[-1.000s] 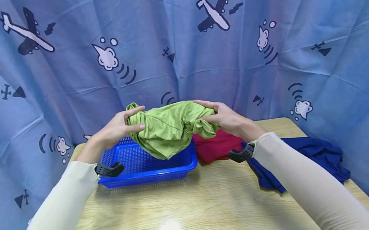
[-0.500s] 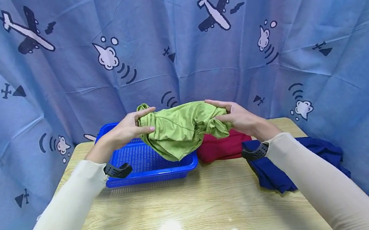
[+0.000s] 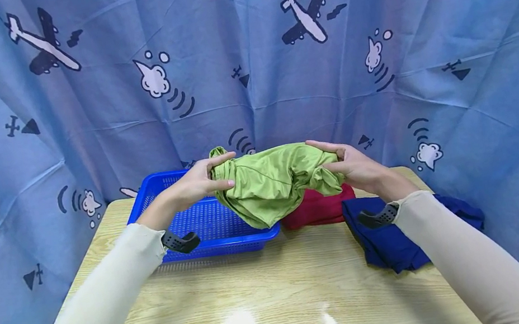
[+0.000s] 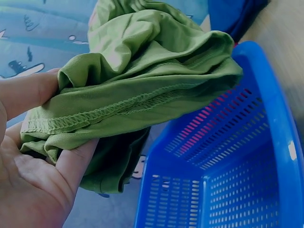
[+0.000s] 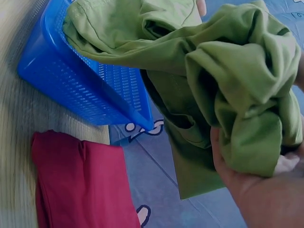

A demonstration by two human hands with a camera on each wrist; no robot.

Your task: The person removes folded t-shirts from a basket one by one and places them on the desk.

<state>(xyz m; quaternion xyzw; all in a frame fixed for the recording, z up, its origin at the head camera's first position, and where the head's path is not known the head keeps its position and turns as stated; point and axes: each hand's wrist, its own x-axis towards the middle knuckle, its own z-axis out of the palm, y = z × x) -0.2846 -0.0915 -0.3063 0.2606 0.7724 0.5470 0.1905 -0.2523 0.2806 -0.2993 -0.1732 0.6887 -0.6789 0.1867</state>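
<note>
A crumpled green garment (image 3: 265, 183) hangs in the air between both hands, above the right part of a blue basket. Its left end is gripped by my left hand (image 3: 199, 183), thumb on the near side. At the other end my right hand (image 3: 357, 167) holds a bunched part of the cloth. A stitched hem of the garment (image 4: 133, 102) shows in the left wrist view, with fingers under it. Deep folds of the garment (image 5: 247, 90) lie over the right palm in the right wrist view. The garment's exact kind cannot be told.
The blue plastic basket (image 3: 221, 243) stands at the table's back left. Red cloth (image 3: 318, 209) lies right of it, and dark blue cloth (image 3: 389, 243) farther right. A patterned blue curtain (image 3: 231, 47) hangs behind the wooden table (image 3: 270, 296).
Both hands have moved to the right with the green garment, uncovering more of the basket's left side. The grip on the cloth looks the same.
</note>
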